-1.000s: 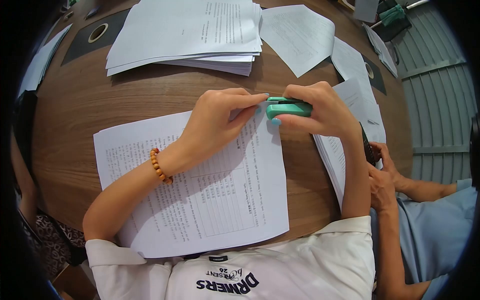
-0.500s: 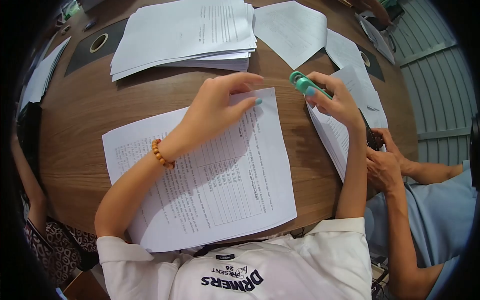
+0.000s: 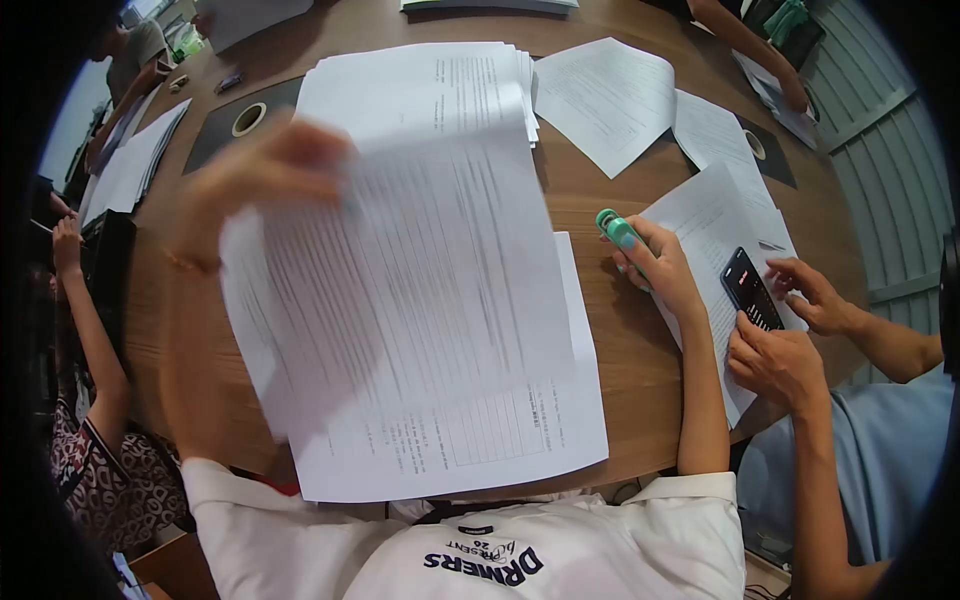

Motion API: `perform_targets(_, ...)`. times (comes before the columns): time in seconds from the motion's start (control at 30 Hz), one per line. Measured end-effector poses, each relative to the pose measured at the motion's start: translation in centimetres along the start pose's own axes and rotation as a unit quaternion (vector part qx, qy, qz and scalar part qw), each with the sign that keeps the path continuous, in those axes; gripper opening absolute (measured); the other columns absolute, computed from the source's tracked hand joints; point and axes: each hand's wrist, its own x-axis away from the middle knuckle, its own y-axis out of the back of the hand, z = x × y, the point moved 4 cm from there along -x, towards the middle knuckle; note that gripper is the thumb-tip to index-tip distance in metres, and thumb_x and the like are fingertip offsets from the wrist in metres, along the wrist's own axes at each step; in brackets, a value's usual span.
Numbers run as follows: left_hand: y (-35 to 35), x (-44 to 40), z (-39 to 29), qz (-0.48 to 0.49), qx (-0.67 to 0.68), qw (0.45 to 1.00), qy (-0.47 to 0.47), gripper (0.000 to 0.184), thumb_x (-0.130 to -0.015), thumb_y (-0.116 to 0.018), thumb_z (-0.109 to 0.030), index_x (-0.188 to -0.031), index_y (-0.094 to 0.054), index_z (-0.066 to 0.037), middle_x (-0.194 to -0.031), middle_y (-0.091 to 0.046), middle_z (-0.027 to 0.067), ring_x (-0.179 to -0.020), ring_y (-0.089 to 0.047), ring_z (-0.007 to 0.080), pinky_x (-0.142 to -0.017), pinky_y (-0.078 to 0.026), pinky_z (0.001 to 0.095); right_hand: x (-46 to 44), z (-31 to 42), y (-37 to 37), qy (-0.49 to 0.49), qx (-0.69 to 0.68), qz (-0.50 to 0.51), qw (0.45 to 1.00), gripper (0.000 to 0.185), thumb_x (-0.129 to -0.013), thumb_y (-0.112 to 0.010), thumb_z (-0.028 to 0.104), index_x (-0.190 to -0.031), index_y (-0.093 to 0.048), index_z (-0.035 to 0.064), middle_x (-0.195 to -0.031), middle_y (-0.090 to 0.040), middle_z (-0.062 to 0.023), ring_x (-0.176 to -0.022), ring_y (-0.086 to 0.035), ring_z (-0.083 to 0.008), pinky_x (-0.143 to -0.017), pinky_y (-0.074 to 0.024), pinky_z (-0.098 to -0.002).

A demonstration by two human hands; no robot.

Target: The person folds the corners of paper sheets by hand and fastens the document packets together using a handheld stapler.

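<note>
My left hand (image 3: pixel 265 175), blurred by motion, is closed at the upper left edge of a printed sheet of paper (image 3: pixel 430 250). That sheet is raised and slightly blurred over other printed paper (image 3: pixel 545 430) lying in front of me. My right hand (image 3: pixel 655 265) grips a small green stapler (image 3: pixel 622 230), its front end pointing up and left, just right of the paper. A brown bead bracelet (image 3: pixel 190 262) circles my left wrist.
A thick paper stack (image 3: pixel 400 75) stands behind the raised sheet, with a loose sheet (image 3: pixel 610 105) to its right. At right another person's hands (image 3: pixel 775 350) hold a phone (image 3: pixel 750 290) over papers. A tape roll (image 3: pixel 249 119) lies upper left. Other people sit around the table.
My left hand has moved left and up, and a printed sheet is now raised with it. My right hand has lowered slightly with the stapler. The neighbour's phone has come into clearer view.
</note>
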Motion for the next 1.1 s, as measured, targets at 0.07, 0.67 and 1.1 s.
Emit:
perform_targets(0.07, 4.4, 0.2, -0.6, -0.129, -0.107, 0.986, -0.021, 0.025, -0.077, -0.067, -0.015, -0.098, -0.065, -0.001, -0.085, -0.066, 0.0103, -0.068, -0.062, 0.0143, -0.067, -0.05, 0.0237, 0.1, -0.1, -0.1, 0.002, -0.007, -0.001, 1.0, 0.026, -0.088, -0.061, 0.028, -0.098, -0.059, 0.0036, -0.066, -0.051, 0.0028, -0.05, -0.038, -0.0003, -0.044, -0.0256, -0.0158)
perform_targets(0.67, -5.4, -8.7, 4.1, -0.286, -0.385, 0.858, -0.184, 0.028, -0.078, -0.059, 0.0, -0.105, -0.061, -0.007, -0.103, -0.063, 0.0047, -0.09, -0.058, 0.0194, -0.08, -0.051, 0.031, 0.2, 0.1, -0.5, -0.005, 0.054, -0.027, 0.998, 0.031, -0.084, -0.063, 0.036, -0.092, -0.062, 0.0055, -0.062, -0.054, 0.0029, -0.051, -0.045, -0.0024, -0.046, -0.0323, -0.0184)
perform_targets(1.1, -5.6, -6.7, 1.2, -0.304, -0.369, 0.857, -0.192, 0.025, -0.086, -0.058, -0.011, -0.111, -0.061, -0.007, -0.107, -0.062, 0.0085, -0.093, -0.06, 0.021, -0.08, -0.049, 0.032, 1.2, 2.5, -3.1, 0.149, 0.3, -0.201, 0.92, 0.035, -0.08, -0.068, 0.028, -0.097, -0.056, 0.0001, -0.072, -0.061, -0.0107, -0.063, -0.062, -0.0228, -0.059, -0.0481, -0.0327)
